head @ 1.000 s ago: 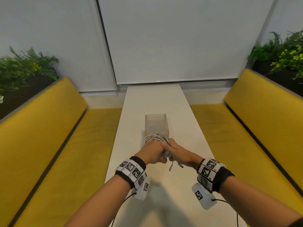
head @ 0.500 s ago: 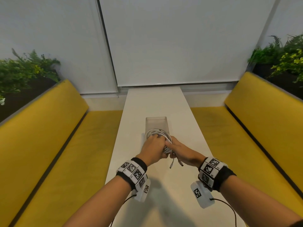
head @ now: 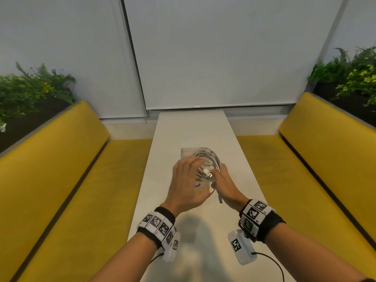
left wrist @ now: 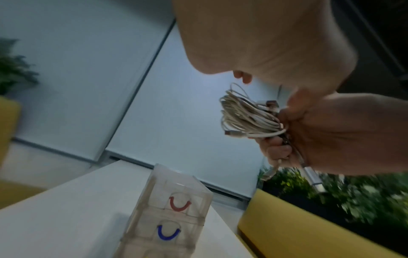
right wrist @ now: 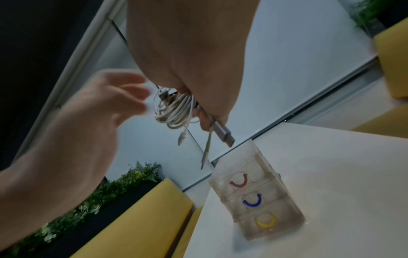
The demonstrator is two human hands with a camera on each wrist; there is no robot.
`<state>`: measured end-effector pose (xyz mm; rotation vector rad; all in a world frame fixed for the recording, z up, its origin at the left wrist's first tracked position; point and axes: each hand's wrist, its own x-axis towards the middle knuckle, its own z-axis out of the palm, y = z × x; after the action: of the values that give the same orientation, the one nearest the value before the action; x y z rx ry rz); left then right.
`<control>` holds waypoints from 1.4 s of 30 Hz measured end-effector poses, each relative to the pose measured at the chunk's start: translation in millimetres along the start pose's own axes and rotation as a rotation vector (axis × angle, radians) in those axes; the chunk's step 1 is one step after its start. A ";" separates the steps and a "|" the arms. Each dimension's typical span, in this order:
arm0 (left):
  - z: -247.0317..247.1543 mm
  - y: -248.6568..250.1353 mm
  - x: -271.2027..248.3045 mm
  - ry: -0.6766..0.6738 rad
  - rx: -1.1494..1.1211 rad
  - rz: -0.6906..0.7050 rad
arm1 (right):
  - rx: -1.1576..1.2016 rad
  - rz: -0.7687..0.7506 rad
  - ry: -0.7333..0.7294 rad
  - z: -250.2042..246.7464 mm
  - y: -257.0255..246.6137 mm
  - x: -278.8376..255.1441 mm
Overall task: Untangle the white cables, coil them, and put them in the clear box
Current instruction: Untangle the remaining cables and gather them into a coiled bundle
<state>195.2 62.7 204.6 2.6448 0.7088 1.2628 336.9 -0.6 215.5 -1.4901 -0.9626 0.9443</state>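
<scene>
The white cables form one coil [head: 208, 161], gripped at its near side by my right hand [head: 221, 181] and held in the air above the clear box [head: 185, 152]. Several loose connector ends [right wrist: 223, 134] hang down from that fist. My left hand [head: 188, 180] hovers just left of the coil with fingers spread and blurred, holding nothing. The right wrist view shows the clear box [right wrist: 253, 197] standing upright on the table, with red, blue and yellow curved marks on its front. In the head view my hands and the coil hide most of the box.
The long white table [head: 191, 127] runs away from me to a window blind. Yellow benches [head: 61, 180] line both sides, with green plants [head: 30, 88] behind their backs. Thin black wires trail from both wrist cameras.
Both hands lifted the coil from near the table up over the box. The left hand let go of the coil and opened; the right hand still grips it.
</scene>
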 end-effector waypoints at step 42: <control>32.3 27.3 17.1 -0.049 -1.216 -0.929 | 0.851 0.149 0.278 -5.5 -52.7 19.9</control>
<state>238.7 49.3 204.2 1.1258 0.6792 0.8538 344.9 21.2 267.2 -0.9225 -0.1806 1.0373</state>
